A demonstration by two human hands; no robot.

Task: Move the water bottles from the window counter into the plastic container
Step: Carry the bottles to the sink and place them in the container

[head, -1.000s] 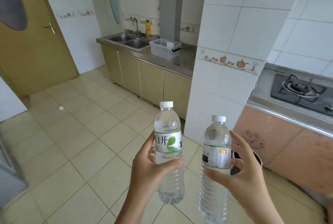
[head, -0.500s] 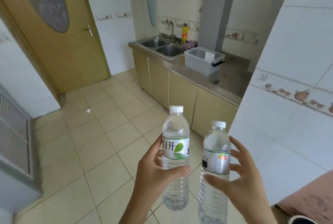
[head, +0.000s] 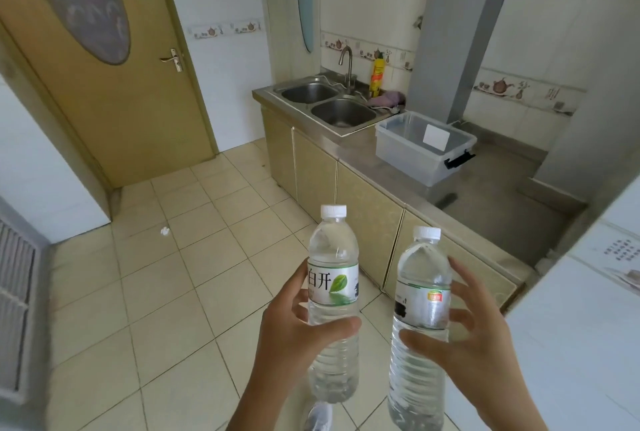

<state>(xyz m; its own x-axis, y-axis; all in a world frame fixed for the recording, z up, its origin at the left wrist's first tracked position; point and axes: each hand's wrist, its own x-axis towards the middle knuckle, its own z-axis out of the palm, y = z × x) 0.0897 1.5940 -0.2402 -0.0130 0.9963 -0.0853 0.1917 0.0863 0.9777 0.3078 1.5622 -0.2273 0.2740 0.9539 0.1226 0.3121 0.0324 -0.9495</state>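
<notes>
My left hand [head: 294,330] grips a clear water bottle with a white cap and a green-leaf label [head: 333,250], held upright. A second clear water bottle with a white cap [head: 424,278] stands upright in my right hand [head: 474,344]. Both are low in the centre of the view, above the tiled floor. The translucent plastic container [head: 420,153], with a black latch and no lid, sits on the steel counter ahead and to the right, beside the sink. I see nothing but a white label inside it.
A steel counter [head: 491,209] runs over beige cabinets with a double sink [head: 329,105], a tap and a yellow bottle [head: 376,73]. A white tiled wall corner [head: 588,292] juts in at the right. A wooden door [head: 114,84] stands at the left, with a small white scrap [head: 165,230] on the floor.
The view has swung and advanced toward the sink counter, so the container looks larger and nearer. The stove has left the view. Both hands keep their bottles.
</notes>
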